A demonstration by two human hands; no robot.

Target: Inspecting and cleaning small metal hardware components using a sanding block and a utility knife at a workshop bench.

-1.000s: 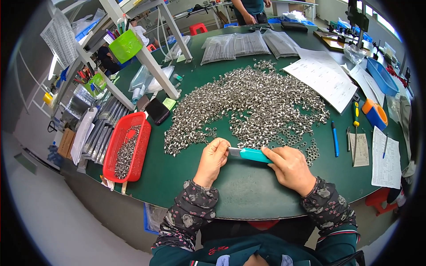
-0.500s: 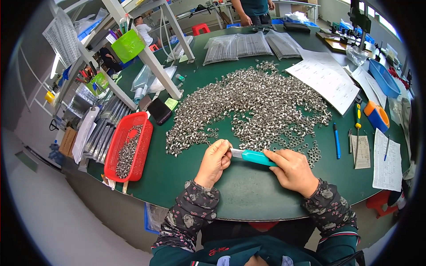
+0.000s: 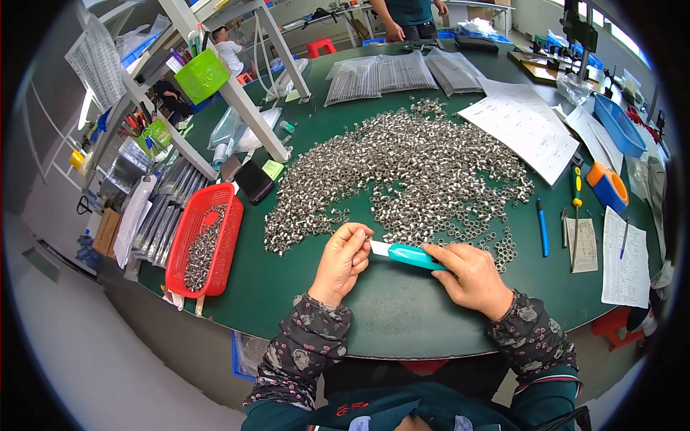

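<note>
My right hand [image 3: 471, 276] grips the teal handle of a utility knife [image 3: 410, 256], its pale flat blade pointing left. Thumb and forefinger of my left hand [image 3: 343, 262] are pinched together at the blade's tip, around a small metal ring [image 3: 369, 238] mostly covered by the fingers. Just beyond both hands spreads a wide heap of small shiny metal rings [image 3: 424, 169] on the green tabletop [image 3: 402, 316]. To the left, a red plastic basket [image 3: 231, 248] holds more small metal parts.
A black phone [image 3: 254, 182] lies beside the basket, near a shelf leg [image 3: 262, 129]. Bagged rods [image 3: 402, 75] lie behind the heap. Rightward are paper sheets [image 3: 521, 129], a blue pen [image 3: 543, 228], a yellow-handled screwdriver [image 3: 576, 188] and an orange-and-blue tape roll [image 3: 607, 188]. A person [image 3: 410, 18] stands across the table.
The whole view has shifted slightly. Both hands keep their grips, and the knife blade stays at my left fingertips, with a little more of the blade showing.
</note>
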